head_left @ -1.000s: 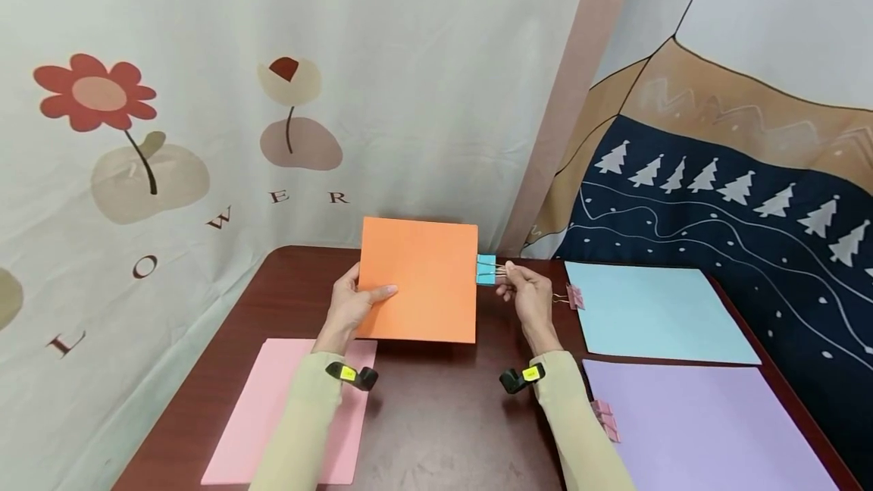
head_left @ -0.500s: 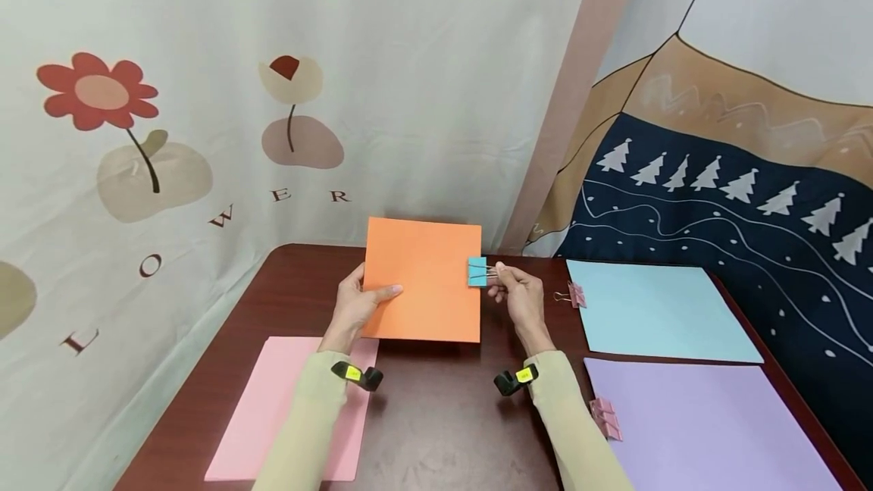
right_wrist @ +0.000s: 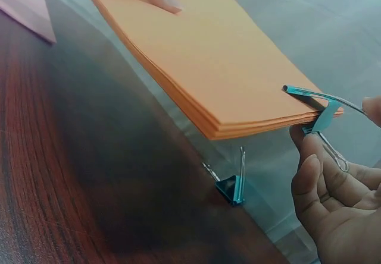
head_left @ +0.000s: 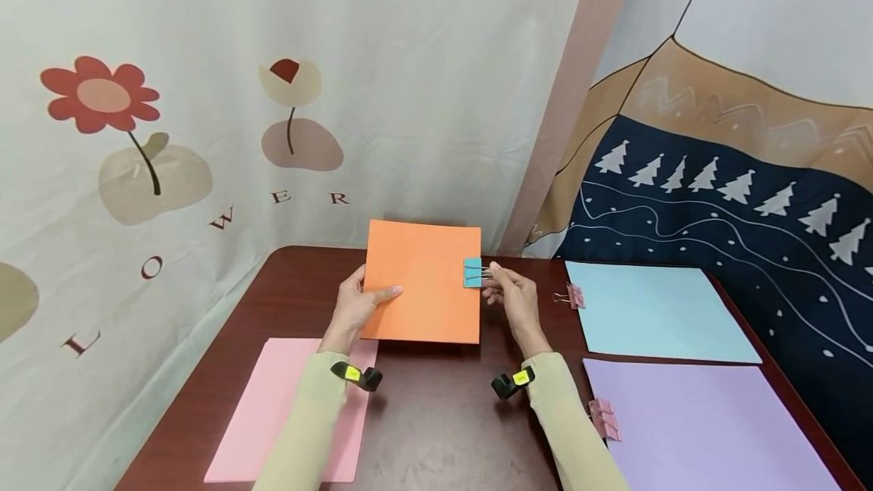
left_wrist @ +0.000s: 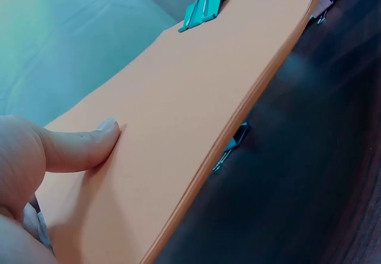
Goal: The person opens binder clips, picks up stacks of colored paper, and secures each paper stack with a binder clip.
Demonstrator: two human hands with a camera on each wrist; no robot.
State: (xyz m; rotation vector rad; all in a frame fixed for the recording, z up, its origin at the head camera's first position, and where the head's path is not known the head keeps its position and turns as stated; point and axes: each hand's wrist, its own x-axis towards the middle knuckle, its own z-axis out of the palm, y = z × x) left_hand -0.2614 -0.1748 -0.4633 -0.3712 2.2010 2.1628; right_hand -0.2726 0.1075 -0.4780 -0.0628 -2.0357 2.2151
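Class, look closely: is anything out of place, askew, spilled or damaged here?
Nothing looks spilled or damaged. Slightly odd: a loose teal clip sits on the table holding no paper, while another teal clip straddles the edge of the orange paper.

- my paper [head_left: 423,313]: orange
- my clip [head_left: 472,273]: turq.
- my sleeves [head_left: 300,408]: pale yel.-grn.
- table [head_left: 436,415]: dk. red-brn., grained
- curtain [head_left: 436,97]: off-wht., red flower [head_left: 104,95]
- side cloth [head_left: 805,248]: navy, wht. trees [head_left: 740,188]

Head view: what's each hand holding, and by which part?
Left hand grips the orange paper stack by its left edge; right hand pinches the teal binder clip at the stack's right edge by its wire handles.
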